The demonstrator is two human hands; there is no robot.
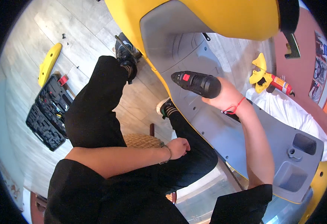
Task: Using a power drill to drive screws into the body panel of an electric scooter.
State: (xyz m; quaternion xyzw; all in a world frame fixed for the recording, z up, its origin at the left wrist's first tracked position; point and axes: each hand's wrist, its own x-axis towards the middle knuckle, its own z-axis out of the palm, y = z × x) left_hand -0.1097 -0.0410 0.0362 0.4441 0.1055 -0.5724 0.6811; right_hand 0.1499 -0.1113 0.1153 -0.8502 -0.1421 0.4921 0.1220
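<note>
My right hand (pixel 227 93) is wrapped round the grip of a black cordless drill (pixel 197 83) with a red mark on its top. The drill's nose points left, over the grey inner panel (pixel 223 125) of a large yellow shell (pixel 242 16); whether it touches the panel cannot be told. Small dark screws or holes dot the panel's near edge. Over my thigh, my left hand (pixel 178 148) is closed with its fingers curled in. What it holds, if anything, is hidden.
On the floor at left lie an open black tool case (pixel 47 112), a yellow curved part (pixel 49 64) and small dark pieces (pixel 63 36). Yellow pieces (pixel 259 71), a red fire extinguisher (pixel 282 85) and white sheeting (pixel 283 112) lie beyond the panel. A woven stool (pixel 141 141) is beneath me.
</note>
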